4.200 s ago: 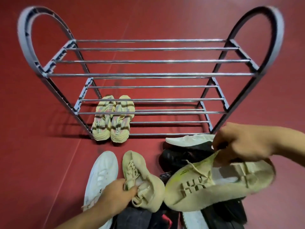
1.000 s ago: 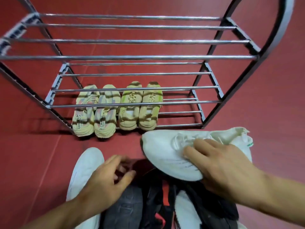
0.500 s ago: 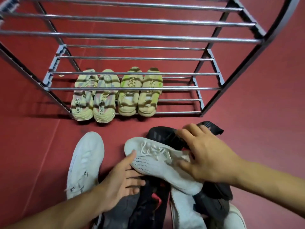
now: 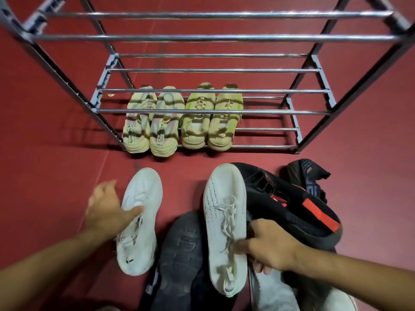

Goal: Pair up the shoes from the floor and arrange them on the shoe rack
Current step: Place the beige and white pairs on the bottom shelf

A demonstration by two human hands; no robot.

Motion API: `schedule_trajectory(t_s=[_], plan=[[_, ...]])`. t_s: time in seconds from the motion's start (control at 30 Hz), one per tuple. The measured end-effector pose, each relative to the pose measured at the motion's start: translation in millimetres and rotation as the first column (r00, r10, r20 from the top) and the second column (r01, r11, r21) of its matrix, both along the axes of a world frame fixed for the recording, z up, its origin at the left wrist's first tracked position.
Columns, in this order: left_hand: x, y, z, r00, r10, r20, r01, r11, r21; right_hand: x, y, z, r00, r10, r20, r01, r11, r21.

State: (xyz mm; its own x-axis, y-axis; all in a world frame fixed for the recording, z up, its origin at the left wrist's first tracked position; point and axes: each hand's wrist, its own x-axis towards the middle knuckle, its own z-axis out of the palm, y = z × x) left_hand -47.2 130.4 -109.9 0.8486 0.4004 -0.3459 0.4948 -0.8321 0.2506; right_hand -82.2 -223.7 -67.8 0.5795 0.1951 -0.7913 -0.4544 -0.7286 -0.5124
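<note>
A white laced shoe (image 4: 224, 212) lies toe toward the rack on top of the floor pile. My right hand (image 4: 269, 245) grips it at its right side, thumb across the laces. A second white shoe (image 4: 140, 223) lies on the red floor to the left. My left hand (image 4: 107, 209) reaches over its left edge with fingers spread and the thumb touching its upper. On the bottom shelf of the metal shoe rack (image 4: 213, 112) stand two beige pairs: a striped pair (image 4: 149, 124) on the left and a green-trimmed pair (image 4: 212, 117) beside it.
The pile also holds a dark shoe turned sole up (image 4: 179, 254), a black shoe with a red stripe (image 4: 303, 209), another black shoe (image 4: 307, 178) at the right and a pale shoe (image 4: 274, 292) under my right wrist. The rack's upper shelves carry no shoes.
The white laced shoe has turned so its toe points at the rack, and my right hand now holds it lower down. My left hand has moved left onto the other white shoe.
</note>
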Motion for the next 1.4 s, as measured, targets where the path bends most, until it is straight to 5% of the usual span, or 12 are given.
schedule_trajectory(t_s=[0.13,0.3,0.47,0.57,0.7,0.8,0.87,0.93,1.03,1.17,1.27,1.4], plan=[[-31.1,25.8,-20.2,0.948,0.197,-0.250,-0.266,0.921,-0.283,-10.8,-2.8,-1.6,0.976,0.121,0.181,-0.108,0.991,-0.081],[-40.2,6.9,5.0,0.991,0.060,-0.116,-0.093,0.950,-0.297,-10.8,-9.2,3.8,0.945,0.201,0.258,-0.192,0.980,-0.061],[-39.4,-7.8,63.3,0.988,0.142,0.064,-0.115,0.943,-0.312,-14.8,-5.8,17.7,0.915,0.185,0.357,-0.181,0.983,-0.044],[-45.1,-37.8,98.4,0.971,0.211,0.111,-0.121,0.838,-0.531,-20.5,12.2,27.5,0.891,0.163,0.423,-0.183,0.983,0.007],[-50.0,-98.2,114.3,0.983,0.180,0.038,-0.087,0.640,-0.763,-12.4,37.1,19.5,0.947,0.238,0.217,-0.270,0.954,0.132],[-49.1,-137.6,96.6,0.996,0.011,-0.094,-0.079,0.641,-0.763,-9.9,22.1,-1.2,0.978,0.195,0.079,-0.206,0.964,0.168],[-48.2,-149.6,73.2,0.984,-0.113,-0.134,-0.004,0.750,-0.661,-11.8,4.5,-6.4,0.994,0.107,0.016,-0.108,0.983,0.150],[-48.0,-151.6,59.9,0.962,-0.262,-0.084,0.192,0.858,-0.477,-19.7,-10.9,-5.1,0.985,-0.161,-0.058,0.169,0.968,0.187],[-47.1,-142.8,59.8,0.927,-0.375,-0.005,0.327,0.812,-0.484,-29.6,-24.5,12.1,0.852,-0.511,-0.110,0.523,0.830,0.194],[-57.9,-122.9,54.1,0.954,-0.280,0.111,0.298,0.820,-0.489,-32.6,-17.8,34.1,0.925,-0.379,-0.025,0.377,0.910,0.170],[-70.9,-107.5,44.9,0.977,-0.211,-0.011,0.187,0.889,-0.419,-25.7,-7.6,31.7,0.971,-0.235,0.052,0.234,0.972,0.019],[-76.9,-103.5,40.0,0.965,-0.242,-0.099,0.176,0.883,-0.436,-18.2,-12.4,22.6,0.955,-0.265,0.134,0.257,0.964,0.073]])
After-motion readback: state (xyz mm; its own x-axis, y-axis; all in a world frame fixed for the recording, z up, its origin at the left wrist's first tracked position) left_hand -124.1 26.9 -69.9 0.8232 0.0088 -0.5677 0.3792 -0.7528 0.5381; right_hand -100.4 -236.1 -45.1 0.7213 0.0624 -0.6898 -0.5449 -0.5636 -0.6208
